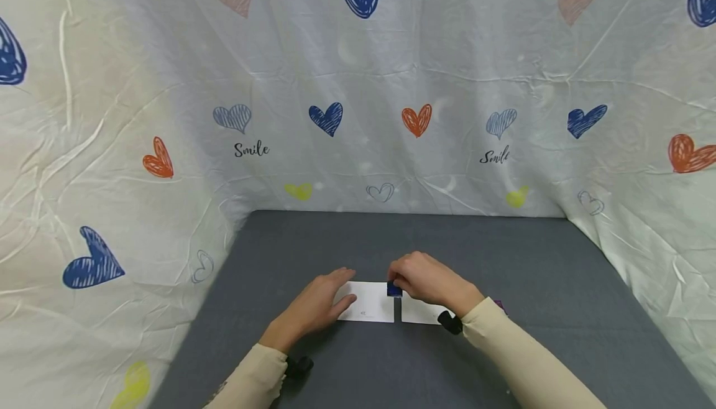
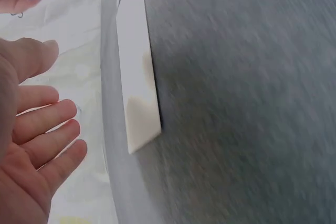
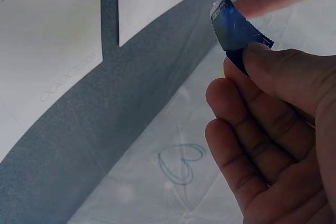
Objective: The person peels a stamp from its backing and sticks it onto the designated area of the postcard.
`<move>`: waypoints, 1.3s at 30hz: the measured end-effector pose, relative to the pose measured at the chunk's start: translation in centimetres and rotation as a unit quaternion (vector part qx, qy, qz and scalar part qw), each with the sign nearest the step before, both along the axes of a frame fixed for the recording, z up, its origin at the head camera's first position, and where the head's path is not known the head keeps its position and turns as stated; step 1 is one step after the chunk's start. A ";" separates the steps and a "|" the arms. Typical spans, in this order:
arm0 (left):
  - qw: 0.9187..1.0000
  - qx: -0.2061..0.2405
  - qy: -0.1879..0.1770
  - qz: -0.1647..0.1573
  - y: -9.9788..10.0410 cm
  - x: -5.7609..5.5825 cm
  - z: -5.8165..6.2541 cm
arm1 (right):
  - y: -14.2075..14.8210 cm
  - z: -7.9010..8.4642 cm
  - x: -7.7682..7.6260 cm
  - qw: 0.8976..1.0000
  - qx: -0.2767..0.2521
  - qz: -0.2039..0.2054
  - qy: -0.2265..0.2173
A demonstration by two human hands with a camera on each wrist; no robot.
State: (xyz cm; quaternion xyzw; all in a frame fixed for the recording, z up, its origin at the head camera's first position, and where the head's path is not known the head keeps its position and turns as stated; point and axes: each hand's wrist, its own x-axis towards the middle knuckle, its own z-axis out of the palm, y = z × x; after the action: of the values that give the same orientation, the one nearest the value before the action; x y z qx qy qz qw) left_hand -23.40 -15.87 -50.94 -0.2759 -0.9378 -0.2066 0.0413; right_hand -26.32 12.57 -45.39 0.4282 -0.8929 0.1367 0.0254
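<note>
My right hand [image 1: 431, 278] pinches a small blue sachet [image 1: 394, 289] between thumb and fingertips, above the narrow gap between two white rectangles that look like envelopes. In the right wrist view the sachet [image 3: 233, 27] has crimped, serrated ends and fine print. The left envelope [image 1: 369, 309] lies under the spread fingers of my left hand [image 1: 316, 303]; whether they touch it cannot be told. That hand holds nothing in the left wrist view. My right hand and wrist partly cover the right envelope [image 1: 416, 312]. A row of small outlined circles marks one envelope [image 3: 58, 35].
A purple item [image 1: 500, 304] shows just past my right wrist, mostly hidden by the sleeve. The grey cloth-covered table [image 1: 358, 365] ends at a white curtain [image 1: 358, 166] printed with hearts, which hangs behind it and at both sides.
</note>
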 end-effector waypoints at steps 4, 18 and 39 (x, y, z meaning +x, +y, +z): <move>0.999 0.040 0.014 -0.001 0.8 -0.1 0.1 | -0.2 0.3 0.0 1.000 -0.008 0.003 0.006; 0.990 0.141 0.010 -0.011 3.3 -0.1 0.4 | -0.8 0.1 0.3 1.000 -0.026 0.002 0.015; 0.988 0.146 0.030 -0.033 4.9 0.3 -0.1 | -1.3 -0.7 0.6 0.998 -0.050 0.021 0.022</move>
State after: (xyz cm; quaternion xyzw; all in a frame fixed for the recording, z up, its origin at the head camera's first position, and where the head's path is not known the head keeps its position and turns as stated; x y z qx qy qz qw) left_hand -23.12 -11.00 -51.01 -0.3035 -0.8863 -0.3344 0.1024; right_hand -25.70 11.22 -46.07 0.4477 -0.8752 0.1721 0.0636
